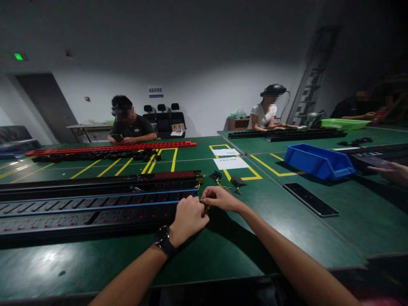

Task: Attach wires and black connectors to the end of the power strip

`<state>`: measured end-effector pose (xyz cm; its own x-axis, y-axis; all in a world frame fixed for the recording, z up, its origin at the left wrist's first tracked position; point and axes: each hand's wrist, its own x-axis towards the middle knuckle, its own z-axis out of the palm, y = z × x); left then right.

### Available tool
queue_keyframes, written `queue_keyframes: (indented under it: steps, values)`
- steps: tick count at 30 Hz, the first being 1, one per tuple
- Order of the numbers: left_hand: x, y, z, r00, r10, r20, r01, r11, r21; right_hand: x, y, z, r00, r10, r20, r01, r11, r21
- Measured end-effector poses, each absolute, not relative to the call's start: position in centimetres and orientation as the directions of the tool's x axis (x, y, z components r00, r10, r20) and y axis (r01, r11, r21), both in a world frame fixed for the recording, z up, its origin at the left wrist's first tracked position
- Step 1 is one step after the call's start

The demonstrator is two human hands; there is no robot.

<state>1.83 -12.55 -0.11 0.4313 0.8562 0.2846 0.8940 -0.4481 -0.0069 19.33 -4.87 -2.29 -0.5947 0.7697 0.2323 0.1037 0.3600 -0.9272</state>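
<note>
The right hand's [219, 199] fingers pinched a yellow wire [207, 208]; the left hand's [189, 216] curled beside it, hold hidden. The power strip [127, 214] lay just left; uneven tugging risked loosening the wire.

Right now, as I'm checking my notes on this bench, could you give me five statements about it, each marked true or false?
1. A watch is on the left wrist. True.
2. The phone lies inside the blue bin. False: it lies on the green table.
3. The left hand and right hand are far apart. False: they are close together, by the strip ends.
4. A red rack lies beyond the black strips. True.
5. The white sheets are under the hands. False: they lie farther back.
</note>
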Motion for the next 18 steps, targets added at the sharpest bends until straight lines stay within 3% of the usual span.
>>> queue_keyframes:
  steps: [18]
  values:
    - [1.87, -12.5, 0.03, 0.44, 0.869, 0.227, 0.895, -0.446, -0.024, 19.61, -4.58, -2.6, -0.727, 0.659, 0.192, 0.081, 0.36, -0.929]
